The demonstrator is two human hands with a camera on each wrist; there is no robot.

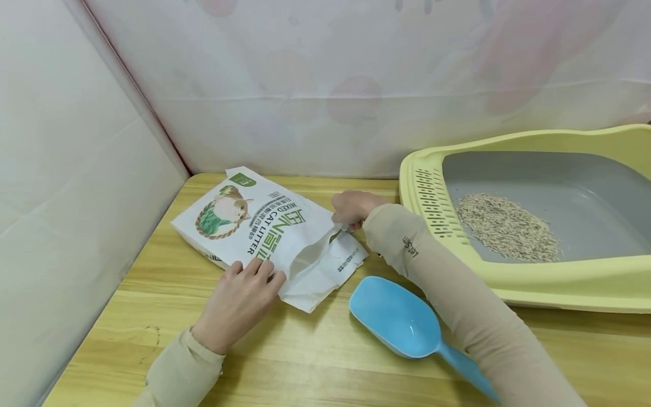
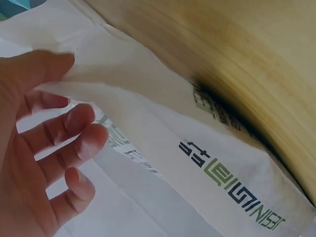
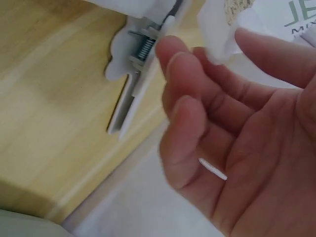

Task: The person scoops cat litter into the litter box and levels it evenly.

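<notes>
A white cat litter bag lies on the table, its torn mouth gaping toward the right. At the bag's near side, my left hand holds the edge, which runs between thumb and index finger in the left wrist view. My right hand pinches the far corner of the mouth. Some litter shows inside the opening in the right wrist view. A white clip with a metal spring is beside the right fingers; whether it touches the bag I cannot tell. One pale pellet shows at the right palm.
A blue scoop lies in front of the bag, its handle partly behind the right forearm. The yellow litter box stands at the right with a heap of pellets. Printed sheeting hangs behind the wooden table.
</notes>
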